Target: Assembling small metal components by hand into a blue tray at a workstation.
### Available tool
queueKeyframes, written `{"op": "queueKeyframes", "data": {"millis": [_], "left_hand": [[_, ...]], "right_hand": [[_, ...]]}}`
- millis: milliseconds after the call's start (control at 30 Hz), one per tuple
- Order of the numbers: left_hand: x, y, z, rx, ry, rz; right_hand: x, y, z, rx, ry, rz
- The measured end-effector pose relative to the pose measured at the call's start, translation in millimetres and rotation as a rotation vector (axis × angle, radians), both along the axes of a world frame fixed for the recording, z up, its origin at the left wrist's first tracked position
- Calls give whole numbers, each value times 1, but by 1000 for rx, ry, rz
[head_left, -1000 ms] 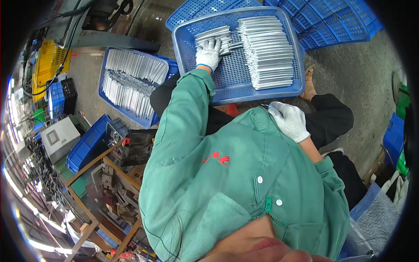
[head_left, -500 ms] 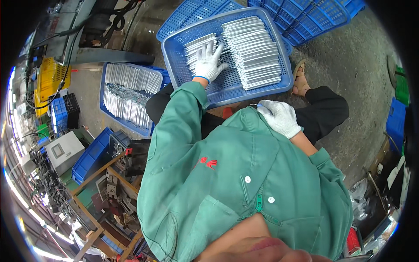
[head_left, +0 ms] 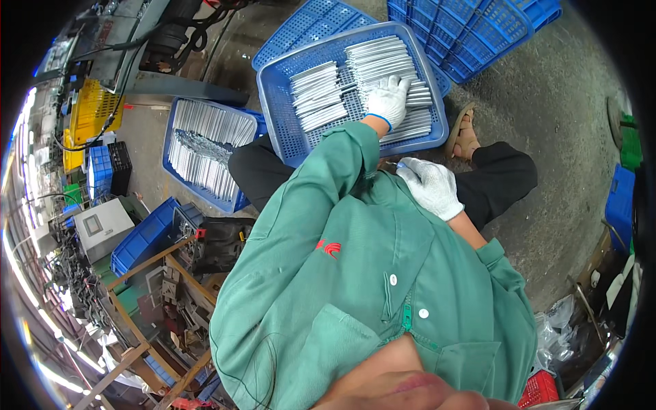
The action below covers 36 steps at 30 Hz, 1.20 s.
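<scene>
In front of me stands a blue perforated plastic crate [head_left: 277, 140] with two rows of thin silvery metal strips, a shorter left row [head_left: 318, 96] and a longer right row [head_left: 379, 55]. My left hand [head_left: 388, 101], in a white knit glove with a blue cuff edge, lies on the right row, its fingers stretched over the strips and slightly apart. Close to my lap, my right hand [head_left: 432, 188], also white-gloved, is closed with curled fingers. A small blue and dark bit shows at its fingertips, too small to name.
Left of my knee, a second blue crate [head_left: 167, 147] holds more silvery strips and crumpled clear film. Blue crates [head_left: 471, 34] stand behind the front one, at back right. A machine frame [head_left: 184, 87] is at upper left. My sandaled foot [head_left: 466, 133] is beside the crate.
My left hand has moved right, from the left row of strips onto the right row, uncovering the left row. My right hand stays near my lap. The view has shifted slightly.
</scene>
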State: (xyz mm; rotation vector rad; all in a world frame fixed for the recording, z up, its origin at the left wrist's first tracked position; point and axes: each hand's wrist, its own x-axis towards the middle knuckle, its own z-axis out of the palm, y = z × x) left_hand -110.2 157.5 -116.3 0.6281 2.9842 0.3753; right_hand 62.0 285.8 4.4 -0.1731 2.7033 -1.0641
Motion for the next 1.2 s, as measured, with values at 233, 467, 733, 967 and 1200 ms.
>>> {"op": "queueKeyframes", "data": {"millis": [233, 467, 733, 967, 1200], "left_hand": [[33, -3, -6, 54, 55, -124], [39, -14, -4, 185, 94, -70], [39, -38, 73, 1277, -691, 435], [71, -50, 106, 2006, -1047, 463], [95, -54, 126, 2021, -991, 252]], "right_hand": [[2, 1, -9, -37, 64, -3], [1, -5, -8, -11, 4, 37], [-9, -16, -32, 127, 66, 203], [-28, -44, -43, 330, 148, 387], [-23, -36, -31, 489, 275, 487]]}}
